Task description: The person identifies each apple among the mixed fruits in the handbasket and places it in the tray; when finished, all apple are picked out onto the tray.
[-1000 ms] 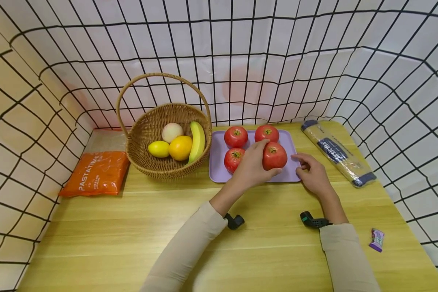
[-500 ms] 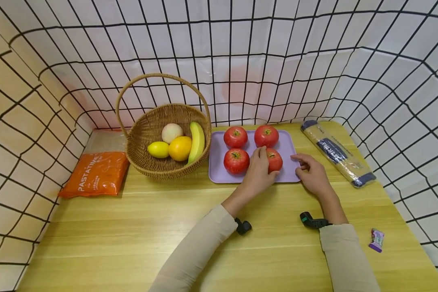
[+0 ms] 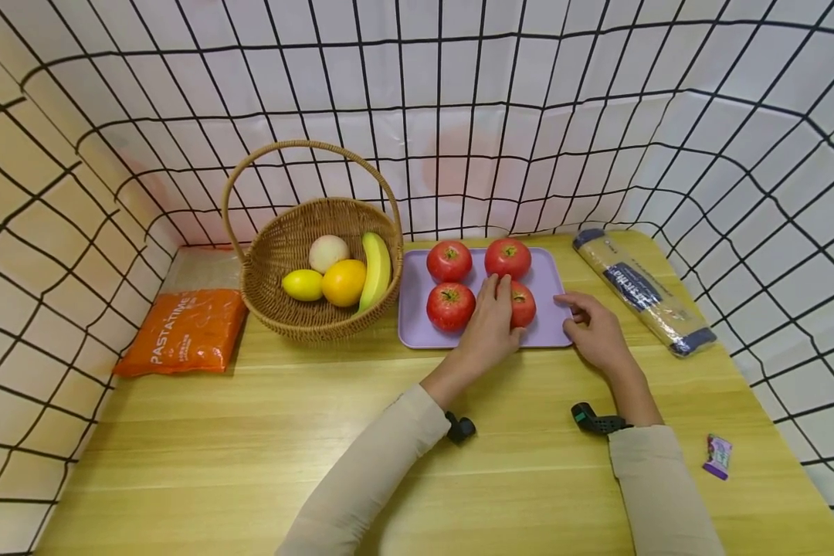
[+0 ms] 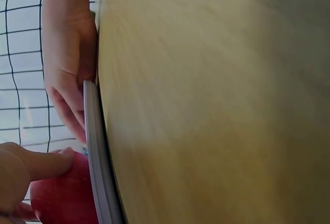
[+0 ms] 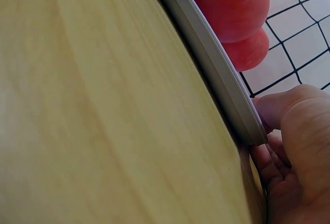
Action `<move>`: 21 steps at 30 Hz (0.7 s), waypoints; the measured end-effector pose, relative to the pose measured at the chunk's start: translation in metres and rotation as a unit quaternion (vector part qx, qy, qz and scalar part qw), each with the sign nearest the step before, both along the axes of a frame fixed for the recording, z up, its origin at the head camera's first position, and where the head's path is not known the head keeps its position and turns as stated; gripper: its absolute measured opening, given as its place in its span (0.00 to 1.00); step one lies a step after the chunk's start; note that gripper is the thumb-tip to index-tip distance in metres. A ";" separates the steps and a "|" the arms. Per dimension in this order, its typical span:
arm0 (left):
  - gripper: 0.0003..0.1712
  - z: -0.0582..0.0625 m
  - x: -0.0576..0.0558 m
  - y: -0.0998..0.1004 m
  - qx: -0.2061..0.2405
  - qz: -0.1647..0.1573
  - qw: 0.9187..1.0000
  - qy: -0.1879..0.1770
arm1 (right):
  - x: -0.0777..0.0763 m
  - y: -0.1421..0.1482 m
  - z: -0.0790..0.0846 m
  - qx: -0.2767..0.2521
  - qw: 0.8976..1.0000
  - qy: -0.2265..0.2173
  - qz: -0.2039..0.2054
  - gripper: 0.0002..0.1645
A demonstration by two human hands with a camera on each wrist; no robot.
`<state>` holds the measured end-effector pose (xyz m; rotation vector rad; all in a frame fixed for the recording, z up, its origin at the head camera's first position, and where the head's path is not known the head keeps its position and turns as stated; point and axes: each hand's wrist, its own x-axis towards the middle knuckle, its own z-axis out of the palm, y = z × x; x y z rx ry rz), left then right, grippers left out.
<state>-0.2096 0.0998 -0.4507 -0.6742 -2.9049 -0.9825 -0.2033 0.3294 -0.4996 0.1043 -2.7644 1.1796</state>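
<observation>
Three red apples and a fourth rest on a lilac tray (image 3: 547,282). My left hand (image 3: 483,324) grips the front right apple (image 3: 524,306); its thumb and fingers lie round the fruit, covering its left side. In the left wrist view that apple (image 4: 67,195) sits low by the tray's rim (image 4: 95,141). At the tray's right end, my right hand (image 3: 600,332) pinches the edge. The right wrist view has its thumb (image 5: 276,105) on the rim, with the other fingers curled below. The back left (image 3: 449,261), back right (image 3: 508,257) and front left (image 3: 451,306) apples lie untouched.
Left of the tray stands a wicker basket (image 3: 320,332) with a tall handle, holding a banana (image 3: 375,270), an orange (image 3: 344,283), a lemon (image 3: 302,285) and a pale round fruit (image 3: 329,252). Orange pasta bag (image 3: 184,332), clear long packet (image 3: 642,293) and small purple wrapper (image 3: 718,457) flank them.
My left hand has lowered the apple from above the tray to its front right part, then shifted slightly left with it. My right hand has stayed at the tray's edge.
</observation>
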 end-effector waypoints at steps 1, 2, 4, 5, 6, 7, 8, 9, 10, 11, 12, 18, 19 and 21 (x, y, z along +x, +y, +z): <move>0.54 0.000 0.000 0.000 -0.004 -0.001 1.000 0.001 | 0.000 0.000 0.000 0.001 1.000 0.000 0.000 0.29; 0.55 0.001 0.000 -0.001 -0.008 -0.001 1.000 0.000 | -0.001 0.000 0.000 0.001 1.000 0.000 0.000 0.29; 0.56 0.002 0.001 -0.003 -0.011 -0.005 1.000 0.001 | -0.001 0.000 -0.001 -0.001 1.000 -0.002 -0.001 0.29; 0.56 0.003 0.001 -0.004 -0.011 -0.006 1.000 0.002 | -0.002 0.000 -0.001 -0.002 1.000 -0.003 -0.001 0.29; 0.56 0.004 0.003 -0.007 -0.006 -0.010 1.000 0.004 | -0.002 0.000 -0.001 -0.003 1.000 -0.004 0.000 0.29; 0.55 0.005 0.004 -0.010 0.002 -0.013 1.000 0.008 | -0.001 -0.001 -0.001 -0.004 1.000 -0.005 0.000 0.29; 0.53 0.007 0.005 -0.015 0.016 -0.020 1.000 0.018 | -0.001 -0.001 -0.001 -0.006 1.000 -0.005 0.002 0.29; 0.50 0.009 0.006 -0.020 0.033 -0.028 0.999 0.031 | -0.002 0.000 -0.001 -0.009 1.000 -0.005 0.003 0.29; 0.47 0.011 0.007 -0.026 0.050 -0.036 0.997 0.047 | -0.002 0.000 -0.001 -0.013 1.000 -0.004 0.004 0.28; 0.43 0.014 0.008 -0.033 0.068 -0.044 0.995 0.064 | -0.002 0.000 0.000 -0.016 1.000 -0.004 0.005 0.28; 0.40 0.018 0.010 -0.041 0.083 -0.053 0.992 0.082 | -0.001 0.000 0.001 -0.021 1.000 -0.006 0.005 0.27; 0.38 0.040 0.019 -0.098 0.113 -0.067 0.980 0.153 | 0.003 -0.003 0.015 -0.040 0.999 -0.009 0.000 0.26; 0.39 0.044 0.020 -0.108 0.110 -0.064 0.979 0.158 | 0.004 -0.004 0.018 -0.046 0.999 -0.002 0.004 0.26; 0.40 0.052 0.021 -0.128 0.099 -0.054 0.980 0.162 | 0.005 -0.007 0.028 -0.051 0.998 0.020 0.013 0.26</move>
